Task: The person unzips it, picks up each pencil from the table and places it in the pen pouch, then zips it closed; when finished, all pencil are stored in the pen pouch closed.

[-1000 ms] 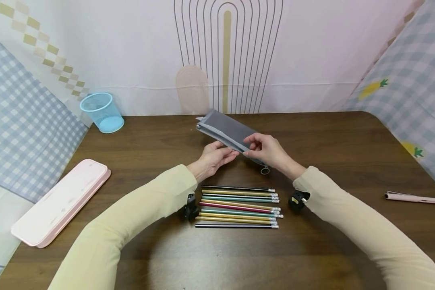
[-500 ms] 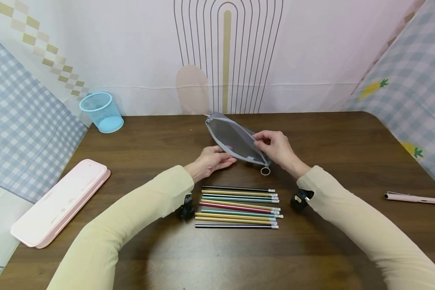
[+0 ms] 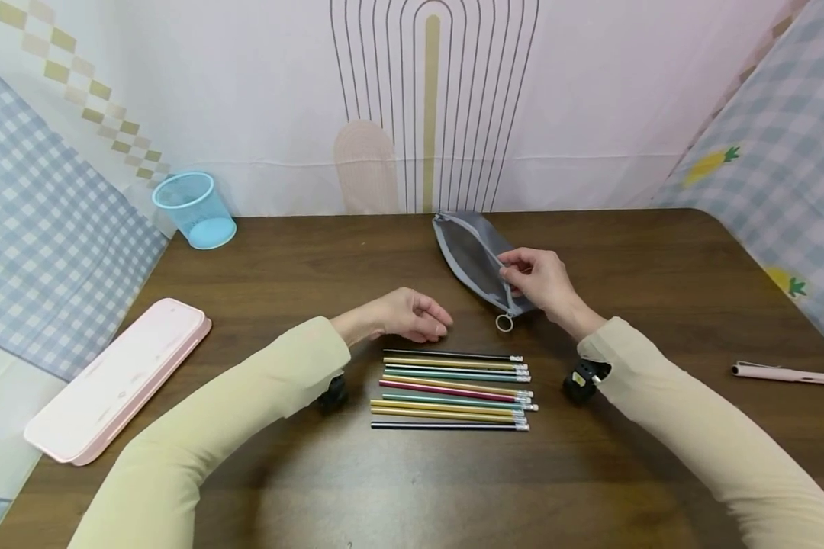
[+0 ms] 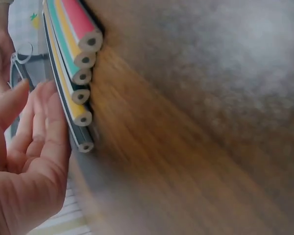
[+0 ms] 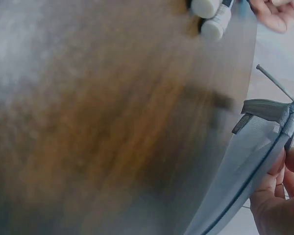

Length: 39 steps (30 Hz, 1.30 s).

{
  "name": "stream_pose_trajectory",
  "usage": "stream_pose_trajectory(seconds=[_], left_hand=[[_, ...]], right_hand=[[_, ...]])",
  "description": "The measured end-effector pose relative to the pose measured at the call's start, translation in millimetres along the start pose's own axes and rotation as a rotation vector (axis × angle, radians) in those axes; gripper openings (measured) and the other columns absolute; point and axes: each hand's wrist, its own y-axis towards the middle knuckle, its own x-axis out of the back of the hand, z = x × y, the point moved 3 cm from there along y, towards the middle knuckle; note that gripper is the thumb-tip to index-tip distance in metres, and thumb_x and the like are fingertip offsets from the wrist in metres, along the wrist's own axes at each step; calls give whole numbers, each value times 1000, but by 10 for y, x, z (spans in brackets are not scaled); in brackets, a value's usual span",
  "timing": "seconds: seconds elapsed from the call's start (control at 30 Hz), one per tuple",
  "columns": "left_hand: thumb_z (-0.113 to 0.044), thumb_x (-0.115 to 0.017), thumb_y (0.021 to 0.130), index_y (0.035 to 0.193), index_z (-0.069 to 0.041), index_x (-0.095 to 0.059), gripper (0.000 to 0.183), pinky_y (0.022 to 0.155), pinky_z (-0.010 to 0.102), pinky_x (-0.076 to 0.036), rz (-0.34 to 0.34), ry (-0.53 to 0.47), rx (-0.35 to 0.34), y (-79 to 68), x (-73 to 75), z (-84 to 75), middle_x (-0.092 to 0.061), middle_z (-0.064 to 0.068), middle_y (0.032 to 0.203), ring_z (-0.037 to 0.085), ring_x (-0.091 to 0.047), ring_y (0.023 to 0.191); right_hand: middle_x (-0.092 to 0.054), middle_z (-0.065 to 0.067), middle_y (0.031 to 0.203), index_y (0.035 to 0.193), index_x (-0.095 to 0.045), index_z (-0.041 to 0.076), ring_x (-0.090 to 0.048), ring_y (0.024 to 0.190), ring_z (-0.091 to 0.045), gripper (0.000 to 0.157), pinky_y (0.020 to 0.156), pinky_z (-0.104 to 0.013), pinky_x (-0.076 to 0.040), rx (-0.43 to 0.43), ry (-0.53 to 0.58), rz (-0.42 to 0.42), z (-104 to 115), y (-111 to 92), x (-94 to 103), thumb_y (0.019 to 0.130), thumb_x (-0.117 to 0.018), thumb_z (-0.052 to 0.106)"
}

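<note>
A grey zippered pencil pouch (image 3: 482, 263) gapes at the top on the far middle of the table, a ring pull hanging at its near end. My right hand (image 3: 539, 282) pinches the pouch's right edge between thumb and fingers; the right wrist view shows the mesh side of the pouch (image 5: 250, 156) beside that hand. My left hand (image 3: 412, 314) holds nothing, its fingers loosely bent just beyond a row of several pencils (image 3: 453, 390). In the left wrist view the blunt pencil ends (image 4: 82, 95) appear right beside the left fingers (image 4: 54, 117).
A pink pencil case (image 3: 118, 381) lies at the left of the wooden table (image 3: 412, 488). Behind it stands a blue mesh cup (image 3: 195, 213) in the far left corner. A pale pink pen (image 3: 790, 374) is at the right edge. Cloth hangs along the back and sides.
The pouch has been spread open and shifted right in my right hand's grip. My left hand has let go of it and come nearer, toward the pencils.
</note>
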Motion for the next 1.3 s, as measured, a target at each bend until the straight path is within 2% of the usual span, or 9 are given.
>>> stream_pose_trajectory(seconds=[0.1,0.2,0.57,0.67,0.73,0.87,1.0,1.13,1.3], left_hand=[[-3,-66,86,110,5,-64,26,75,24,-55,54,175,-54,-45,-52,-33,-71,7,91,4,-61,76],[-2,-69,83,105,4,-67,22,71,19,-53,78,275,-112,-67,-91,-58,-71,8,88,3,-61,73],[-2,-72,79,88,-11,-71,12,67,15,-48,61,694,-244,-125,-138,-139,-66,-5,76,3,-58,71],[-4,-70,79,86,-12,-71,11,67,15,-48,67,800,-286,-156,-105,-174,-64,-7,75,2,-57,71],[-4,-69,79,87,-11,-71,11,68,15,-48,90,822,-292,-179,-50,-196,-64,-5,76,2,-57,72],[-4,-68,80,92,-7,-71,13,70,15,-49,138,727,-238,-219,141,-221,-66,-2,80,4,-57,75],[0,-64,83,101,0,-67,17,67,19,-50,133,491,-128,-229,352,-218,-65,2,83,7,-56,75],[0,-58,88,110,4,-60,23,67,21,-52,45,242,-25,-164,472,-179,-66,2,85,6,-57,75],[-2,-55,92,118,5,-54,27,63,18,-52,-116,-116,41,23,465,-130,-67,1,85,5,-62,73]], right_hand=[[-59,-14,88,117,-60,-8,-55,67,-2,28,57,-15,-53,-23,36,3,-15,-10,9,91,-58,3],[-57,-9,84,117,-59,-8,-55,66,-2,28,57,-16,-53,-47,62,8,-35,-16,9,91,-58,2],[-55,-3,81,119,-56,-9,-55,64,-3,29,57,-17,-53,-94,106,5,-81,-29,41,92,-56,1],[-54,-4,82,119,-56,-9,-55,62,-3,29,56,-16,-53,-105,113,4,-88,-33,45,92,-56,2],[-54,-4,81,119,-56,-9,-55,61,-3,29,56,-16,-53,-107,123,3,-93,-34,43,92,-56,1],[-54,-2,80,120,-55,-10,-55,60,-3,30,56,-16,-53,-104,140,5,-104,-36,37,92,-56,1],[-54,-1,79,120,-55,-11,-55,58,-2,30,55,-16,-53,-105,149,2,-110,-36,32,92,-55,0],[-54,-2,79,120,-55,-11,-55,58,-2,30,55,-16,-53,-107,150,7,-102,-32,18,92,-55,0],[-56,-6,82,120,-55,-10,-55,59,-2,30,56,-16,-53,-106,146,16,-75,-21,-17,93,-55,2]])
